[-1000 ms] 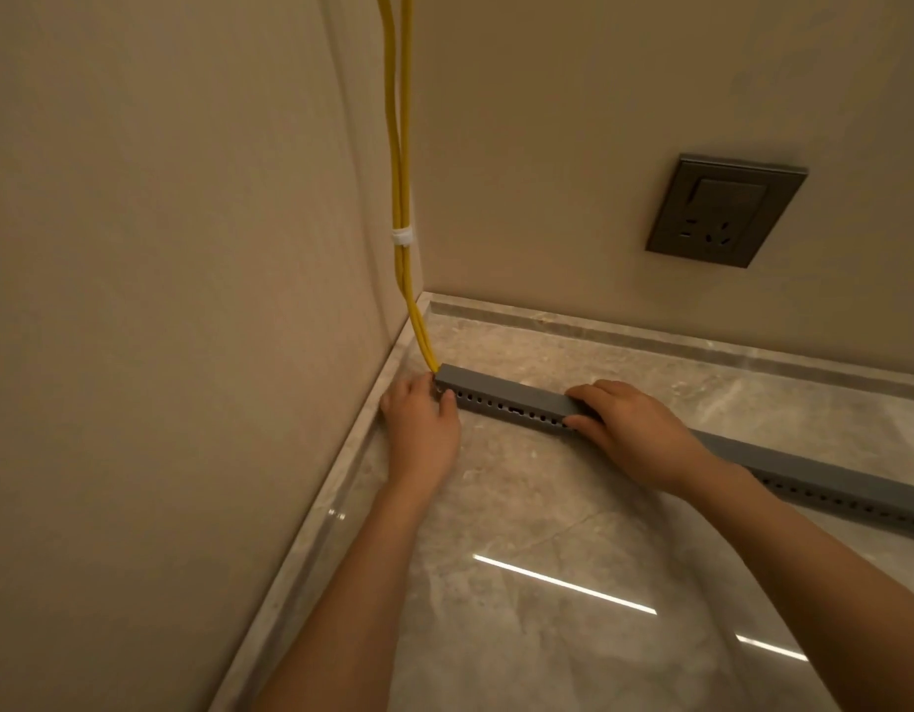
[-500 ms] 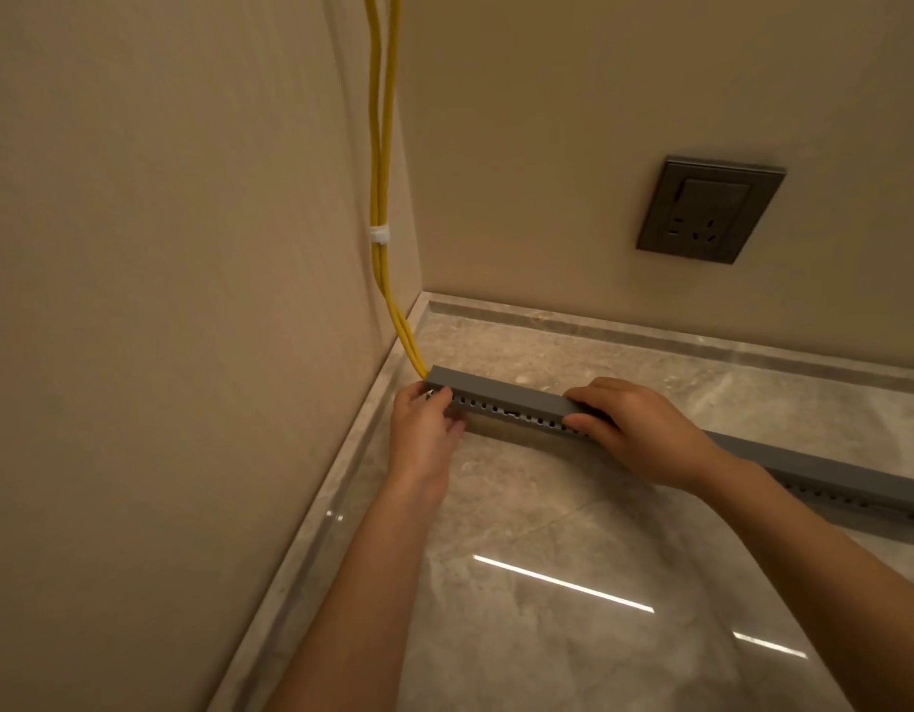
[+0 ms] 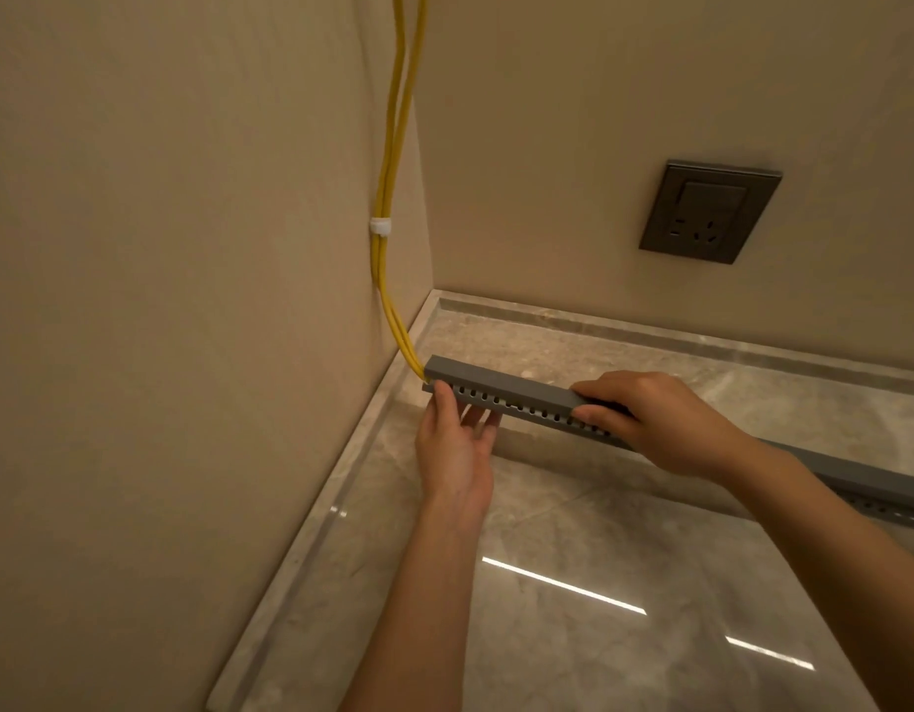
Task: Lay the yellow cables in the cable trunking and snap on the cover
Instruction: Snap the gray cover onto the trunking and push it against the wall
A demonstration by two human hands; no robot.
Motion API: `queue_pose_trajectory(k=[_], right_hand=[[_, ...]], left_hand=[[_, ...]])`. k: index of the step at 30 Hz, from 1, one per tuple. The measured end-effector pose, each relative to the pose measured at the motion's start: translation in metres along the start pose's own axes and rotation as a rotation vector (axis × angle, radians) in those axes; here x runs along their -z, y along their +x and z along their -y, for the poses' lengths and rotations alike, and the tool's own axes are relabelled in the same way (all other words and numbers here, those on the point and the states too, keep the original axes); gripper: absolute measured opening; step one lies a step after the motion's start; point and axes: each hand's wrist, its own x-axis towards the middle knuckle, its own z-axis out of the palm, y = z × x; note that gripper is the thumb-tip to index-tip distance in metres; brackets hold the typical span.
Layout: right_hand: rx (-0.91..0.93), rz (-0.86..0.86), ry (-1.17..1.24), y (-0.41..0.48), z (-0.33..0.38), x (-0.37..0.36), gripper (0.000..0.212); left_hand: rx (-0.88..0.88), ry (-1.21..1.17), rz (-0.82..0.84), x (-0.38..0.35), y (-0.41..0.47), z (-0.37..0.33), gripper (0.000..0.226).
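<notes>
A long grey slotted cable trunking [image 3: 506, 390] with its cover on runs from near the room corner off to the right edge, its left end raised off the floor. Yellow cables [image 3: 388, 197] come down the left wall, bound by a white tie [image 3: 380, 227], and enter the trunking's left end. My left hand [image 3: 457, 449] supports that end from below, thumb on the slotted side and fingers under it. My right hand [image 3: 650, 423] grips the trunking from above, further right, fingers over the cover and thumb on the slotted side.
A dark wall socket [image 3: 709, 215] sits on the back wall, upper right. The glossy stone floor [image 3: 573, 583] has a raised stone skirting [image 3: 311, 547] along the left and back walls. The corner lies just behind the trunking's left end.
The trunking's left end has come up off the floor. My left hand has shifted from pressing beside the end to holding it from underneath. My right hand keeps its grip.
</notes>
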Motion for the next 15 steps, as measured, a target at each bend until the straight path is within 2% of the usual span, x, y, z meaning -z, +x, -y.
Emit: queue_pose_trajectory(k=[9, 15], right_hand=[[0.027, 0.020, 0.011, 0.003, 0.005, 0.010, 0.033], [0.046, 0.029, 0.048, -0.001, 0.010, 0.009, 0.028]], left_hand=[[-0.068, -0.028, 0.097, -0.001, -0.001, -0.009, 0.033], [-0.052, -0.069, 0.130, 0.004, -0.005, -0.015, 0.033]])
